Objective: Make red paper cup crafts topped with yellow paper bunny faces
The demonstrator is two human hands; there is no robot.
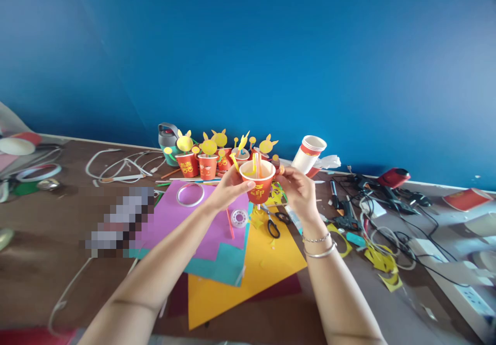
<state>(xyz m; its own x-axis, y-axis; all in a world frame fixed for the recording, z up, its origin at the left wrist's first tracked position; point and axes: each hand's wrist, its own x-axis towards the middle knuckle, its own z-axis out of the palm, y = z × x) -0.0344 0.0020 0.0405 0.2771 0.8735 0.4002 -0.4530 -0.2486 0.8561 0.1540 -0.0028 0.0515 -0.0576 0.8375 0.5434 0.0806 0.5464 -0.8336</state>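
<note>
My left hand [231,187] is closed around the left side of a red paper cup [259,192] with gold lettering, held up above the table. Pale and yellow straws [257,165] stand inside it, and a straw end pokes out below its base. At the cup's right side, my right hand [299,190] has its fingers pinched together on something small and dark reddish that I cannot make out. Behind stand several finished-looking red cups [187,165] with yellow paper animal heads [209,146] on straws. Scissors [273,226] with dark handles lie below the right hand.
Purple paper [174,221], teal paper [228,267] and yellow paper [267,267] overlap on the brown table, with tape rolls [239,218] on top. Stacked paper cups [309,154] lean near the blue wall. Glue guns [344,216], tangled cables and a power strip [461,283] lie right.
</note>
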